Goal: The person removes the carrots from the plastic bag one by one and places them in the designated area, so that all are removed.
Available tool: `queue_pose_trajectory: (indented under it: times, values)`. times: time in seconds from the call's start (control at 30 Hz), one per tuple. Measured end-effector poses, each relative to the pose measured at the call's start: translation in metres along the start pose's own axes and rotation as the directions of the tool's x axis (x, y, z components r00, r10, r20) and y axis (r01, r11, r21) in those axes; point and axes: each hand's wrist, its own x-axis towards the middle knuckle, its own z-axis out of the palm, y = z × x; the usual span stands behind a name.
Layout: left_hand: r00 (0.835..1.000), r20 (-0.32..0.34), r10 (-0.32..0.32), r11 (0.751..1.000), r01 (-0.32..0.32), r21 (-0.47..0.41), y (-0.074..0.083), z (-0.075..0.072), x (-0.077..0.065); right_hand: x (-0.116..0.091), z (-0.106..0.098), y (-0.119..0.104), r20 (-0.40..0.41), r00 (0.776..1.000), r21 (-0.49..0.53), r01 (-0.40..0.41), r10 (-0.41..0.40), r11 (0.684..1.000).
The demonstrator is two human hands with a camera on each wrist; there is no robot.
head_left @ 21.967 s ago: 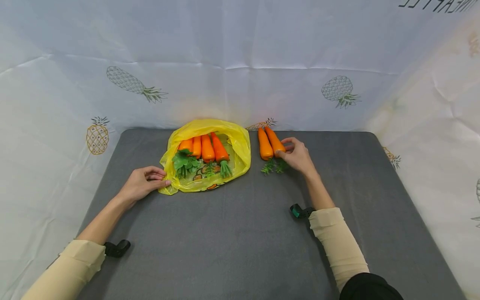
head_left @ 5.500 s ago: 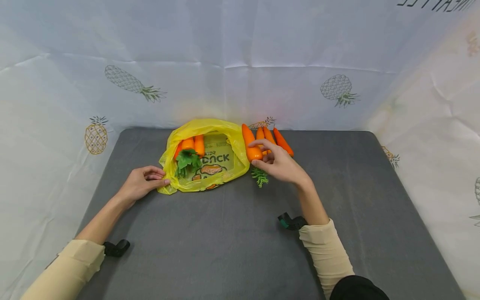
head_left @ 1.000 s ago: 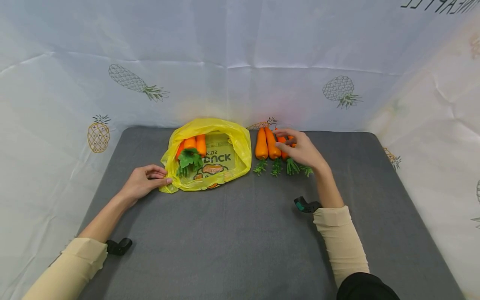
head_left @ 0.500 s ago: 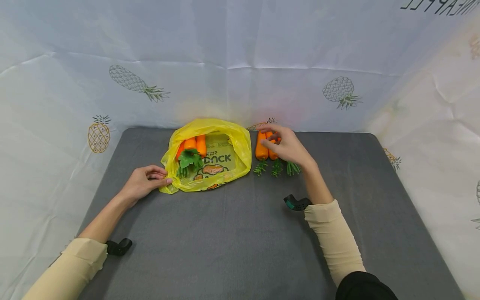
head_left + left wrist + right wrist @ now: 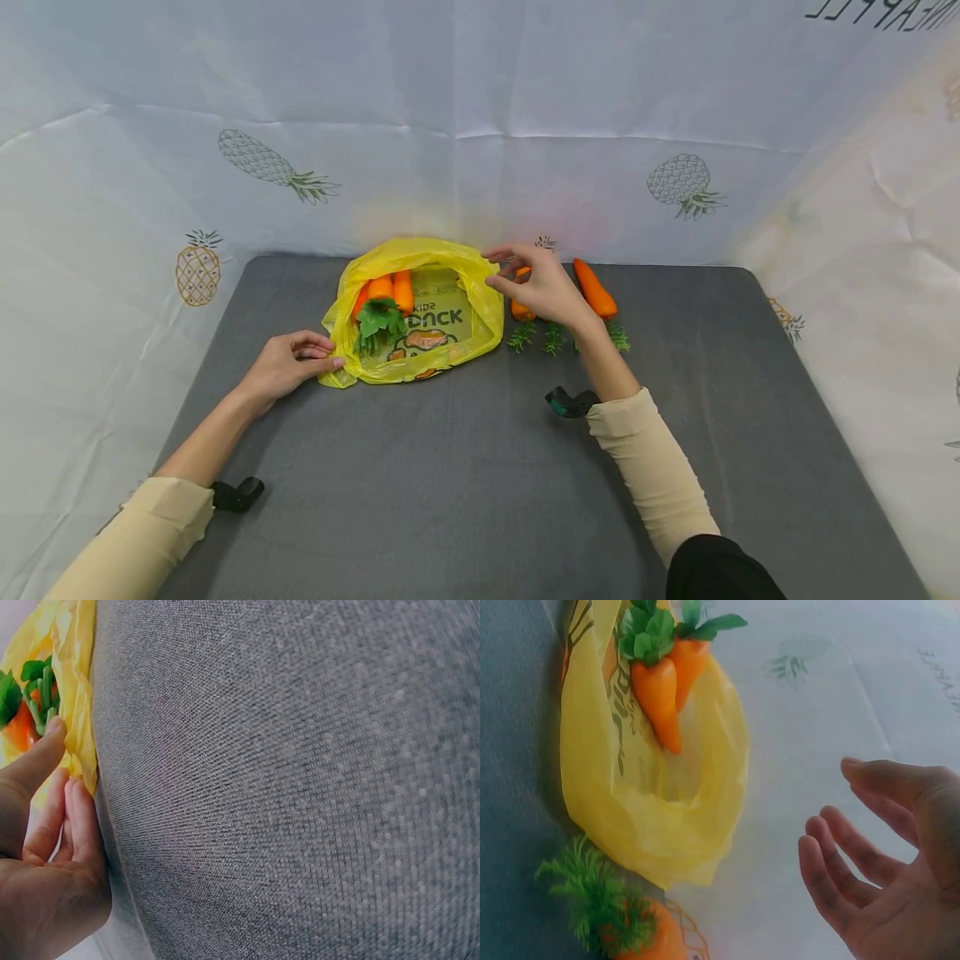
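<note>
Aslant, rightmost carrot (image 5: 596, 288), tip pointing away leftward, left hand (image 5: 283, 370) pinching bag (image 5: 491, 323)

One of the hands (image 5: 60, 889) pinches the yellow bag (image 5: 78, 690) of green-topped carrots (image 5: 19, 729) beside grey cloth (image 5: 285, 780).

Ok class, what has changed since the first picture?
Carrots have moved right, out of the yellow bag onto the table; fewer show inside. The right hand has let go of one and moved left, near the bag's right rim. The left hand stayed at the bag.
</note>
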Motion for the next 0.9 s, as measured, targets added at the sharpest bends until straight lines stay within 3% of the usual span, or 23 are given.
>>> queue_pose_trajectory:
  times: [0.67,0.9]
  values:
    - [1.0,0.01,-0.001,1.0,0.001,0.001,-0.002,-0.001,0.002,0.039,0.054,-0.011,0.024,0.994,0.066,0.101,-0.102,0.993]
    - [1.0,0.015,-0.004,1.0,0.004,-0.005,-0.003,-0.001,0.002,0.051,0.07,-0.016,0.068,0.994,0.109,0.08,-0.088,0.991]
